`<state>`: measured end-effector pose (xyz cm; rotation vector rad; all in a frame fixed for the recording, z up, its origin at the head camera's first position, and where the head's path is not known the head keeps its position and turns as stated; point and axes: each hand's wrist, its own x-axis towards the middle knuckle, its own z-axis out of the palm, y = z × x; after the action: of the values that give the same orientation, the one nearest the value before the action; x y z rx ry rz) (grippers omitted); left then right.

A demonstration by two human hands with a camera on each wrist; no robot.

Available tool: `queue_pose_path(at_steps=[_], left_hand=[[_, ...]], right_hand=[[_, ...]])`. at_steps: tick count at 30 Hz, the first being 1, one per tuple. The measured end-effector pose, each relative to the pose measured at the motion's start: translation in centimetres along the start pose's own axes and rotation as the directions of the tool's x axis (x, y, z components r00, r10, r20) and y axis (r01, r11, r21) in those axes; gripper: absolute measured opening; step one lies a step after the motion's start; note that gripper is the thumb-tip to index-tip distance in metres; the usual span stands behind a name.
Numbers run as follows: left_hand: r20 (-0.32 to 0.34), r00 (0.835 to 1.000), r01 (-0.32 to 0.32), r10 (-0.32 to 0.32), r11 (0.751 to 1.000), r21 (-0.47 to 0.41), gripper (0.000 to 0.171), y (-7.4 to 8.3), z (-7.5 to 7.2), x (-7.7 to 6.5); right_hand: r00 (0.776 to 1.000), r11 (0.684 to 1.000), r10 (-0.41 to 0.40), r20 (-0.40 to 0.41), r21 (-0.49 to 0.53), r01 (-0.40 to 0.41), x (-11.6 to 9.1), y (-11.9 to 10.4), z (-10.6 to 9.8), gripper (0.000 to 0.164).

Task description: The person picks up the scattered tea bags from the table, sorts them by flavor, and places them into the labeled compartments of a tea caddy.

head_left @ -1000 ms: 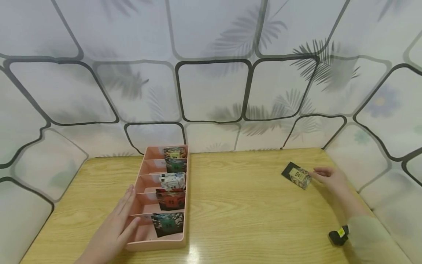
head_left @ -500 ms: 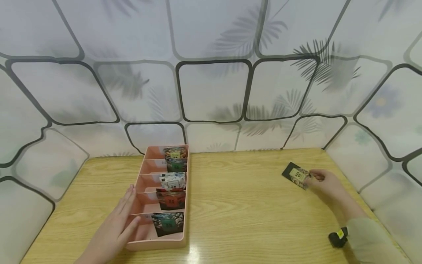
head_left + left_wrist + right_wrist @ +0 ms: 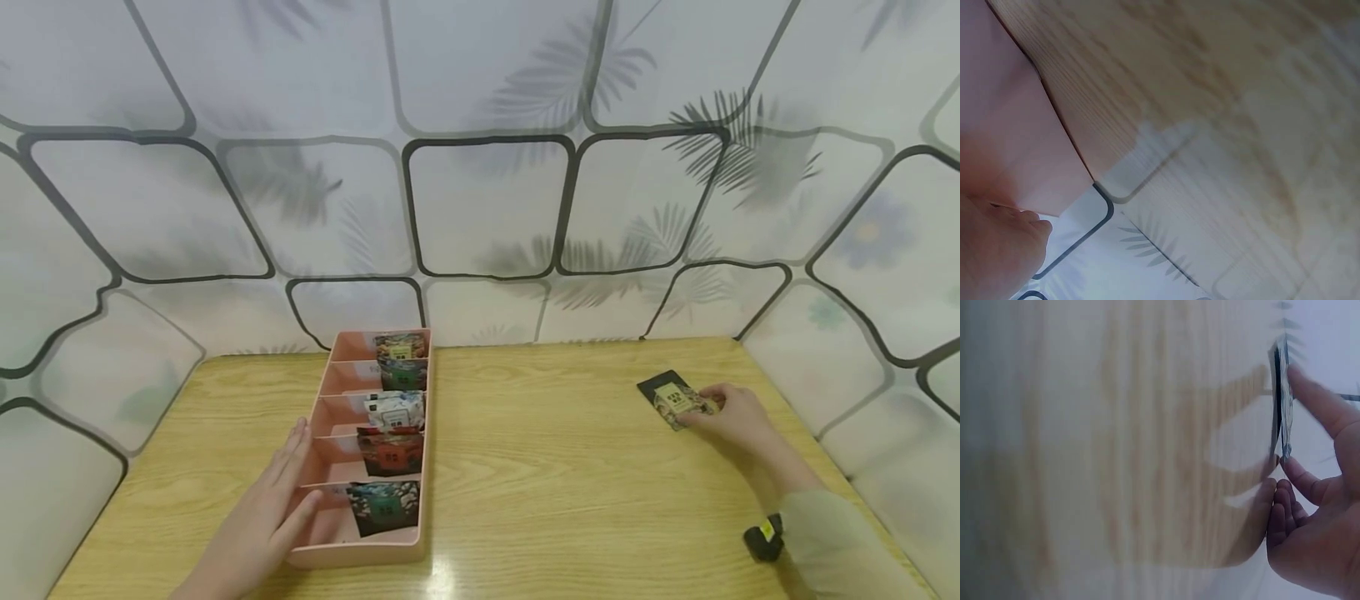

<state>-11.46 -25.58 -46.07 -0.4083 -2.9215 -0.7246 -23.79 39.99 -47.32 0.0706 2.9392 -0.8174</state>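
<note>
A small dark snack packet with a yellow label lies on the right part of the table. My right hand pinches its right end, thumb at the near side and fingers at the far side. In the right wrist view the packet appears edge-on between thumb and index finger, close to the tabletop. My left hand rests with extended fingers along the left wall of a pink divided tray. Left wrist view: part of this hand touches the tray's outer wall.
Each tray compartment holds packets: brown at the back, then dark green, white, red and a green-labelled black one. A black device sits by the right sleeve. Patterned curtain surrounds the wooden table.
My right hand has moved left onto the packet, and its thumb and fingers have closed on the right end. The packet has turned slightly. My left hand has stayed by the tray.
</note>
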Motion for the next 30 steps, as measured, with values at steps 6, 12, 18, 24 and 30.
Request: queue_pose_path(at_steps=[6,12,18,24,30], left_hand=[[0.006,1.000,0.003,-0.003,1.000,0.003,0.078,0.1,-0.1,0.1],[0.002,1.000,0.002,-0.002,1.000,0.006,0.077,0.0,-0.1,0.1],[0.014,1.000,0.028,-0.028,1.000,0.000,0.078,0.0,-0.1,0.0],[0.023,0.999,0.036,-0.035,0.999,-0.006,0.079,0.0,-0.1,0.1],[0.008,1.000,0.014,-0.014,1.000,-0.007,0.079,-0.1,-0.1,0.1]], right_hand=[[1.000,1.000,-0.019,-0.022,0.003,0.019,0.3,0.0,0.0,0.075],[0.999,0.996,0.027,-0.046,0.089,-0.023,0.4,0.3,-0.2,0.072],[0.996,0.989,0.055,-0.064,0.140,-0.045,0.8,0.4,-0.7,0.065],[0.997,0.979,0.076,0.008,0.190,-0.076,1.5,-1.5,-1.4,0.073],[0.999,0.973,0.050,0.008,0.227,-0.051,2.0,-5.3,-2.0,0.066]])
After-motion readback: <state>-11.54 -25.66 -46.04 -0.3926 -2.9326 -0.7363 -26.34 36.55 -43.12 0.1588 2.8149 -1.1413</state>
